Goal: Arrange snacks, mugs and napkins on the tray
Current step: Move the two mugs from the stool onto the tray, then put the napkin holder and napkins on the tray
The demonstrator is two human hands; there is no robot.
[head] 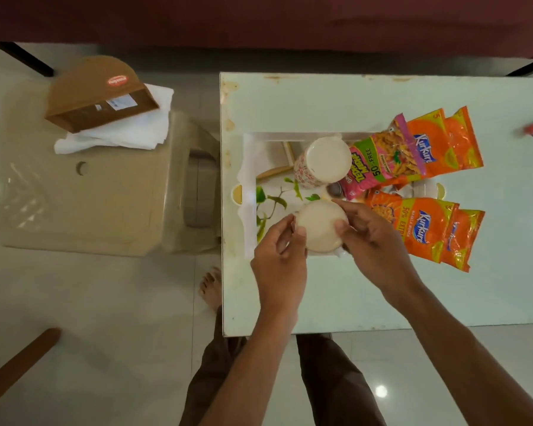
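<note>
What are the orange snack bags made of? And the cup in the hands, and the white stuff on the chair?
Orange snack bags: probably thin plastic film, glossy, since it crinkles and shines.
Cup, held by the left hand and right hand: looks like ceramic or hard plastic, smooth cream; can't tell which.
White stuff: likely paper napkins, matte, soft folded layers.

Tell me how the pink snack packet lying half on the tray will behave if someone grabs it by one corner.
The pink snack packet looks like thin glossy film, so it would probably sag and crinkle, not stay flat. It seems puffed and light for its size. It leans on the upturned white patterned mug in the white leaf-print tray, so pulling it might nudge that mug.
</note>
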